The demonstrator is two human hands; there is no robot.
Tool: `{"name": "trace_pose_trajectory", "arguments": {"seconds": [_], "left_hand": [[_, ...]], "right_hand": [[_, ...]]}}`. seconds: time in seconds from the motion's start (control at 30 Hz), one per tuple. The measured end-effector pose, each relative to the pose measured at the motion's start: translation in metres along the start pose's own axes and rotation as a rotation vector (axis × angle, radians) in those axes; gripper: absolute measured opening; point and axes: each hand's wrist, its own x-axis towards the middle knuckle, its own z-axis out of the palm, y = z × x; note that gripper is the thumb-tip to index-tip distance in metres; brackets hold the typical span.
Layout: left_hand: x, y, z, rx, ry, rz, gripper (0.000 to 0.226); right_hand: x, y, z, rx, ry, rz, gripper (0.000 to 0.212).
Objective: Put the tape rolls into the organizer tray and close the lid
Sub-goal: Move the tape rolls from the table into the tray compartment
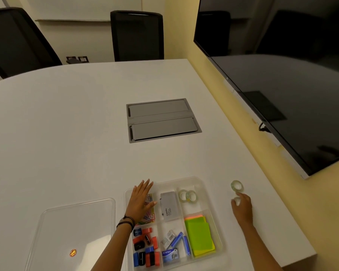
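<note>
The clear organizer tray [199, 180] lies on the white table near me. Two clear tape rolls [187, 195] sit in its far right compartment. A third tape roll [237, 186] stands on the table to the right of the tray. Just in front of it, my right hand [242, 209] pinches another tape roll [237, 201] between thumb and fingers, low on the table. My left hand [140, 202] lies flat with fingers spread over the tray's far left compartment, holding nothing. The clear lid [76, 227] lies flat on the table to the left of the tray.
The tray also holds a grey box [169, 208], sticky notes [199, 234], staple boxes, sharpeners and coloured clips. A grey cable hatch [160, 120] is set in the table's middle. A large dark screen [282, 75] hangs at the right; the table edge runs under it.
</note>
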Motion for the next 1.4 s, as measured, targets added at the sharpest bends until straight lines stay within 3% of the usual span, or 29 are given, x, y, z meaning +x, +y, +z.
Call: {"name": "trace_pose_trajectory", "arguments": {"seconds": [0.4, 0.6, 0.73, 0.9, 1.0, 1.13, 1.4], "left_hand": [[-0.002, 0.001, 0.000, -0.010, 0.000, -0.006, 0.072], [0.000, 0.002, 0.000, -0.002, 0.001, -0.004, 0.071], [-0.002, 0.001, 0.000, -0.007, 0.000, -0.007, 0.072], [-0.002, 0.001, 0.000, -0.007, -0.010, -0.011, 0.072], [-0.002, 0.001, 0.000, -0.010, -0.015, -0.010, 0.072], [-0.002, 0.001, -0.001, -0.019, -0.009, -0.005, 0.073], [-0.001, 0.002, -0.002, -0.007, -0.019, -0.005, 0.073]], "right_hand": [[-0.033, 0.004, 0.024, -0.120, -0.075, -0.104, 0.040], [-0.028, -0.041, 0.023, 0.288, 0.004, 0.018, 0.034], [-0.031, -0.075, 0.025, 0.502, -0.152, 0.016, 0.025], [-0.043, -0.088, 0.041, 0.359, -0.499, -0.112, 0.017], [-0.049, -0.090, 0.054, 0.213, -0.587, -0.141, 0.020], [-0.054, -0.088, 0.065, 0.030, -0.620, -0.155, 0.028], [-0.067, -0.093, 0.071, -0.225, -0.501, -0.303, 0.039]]}}
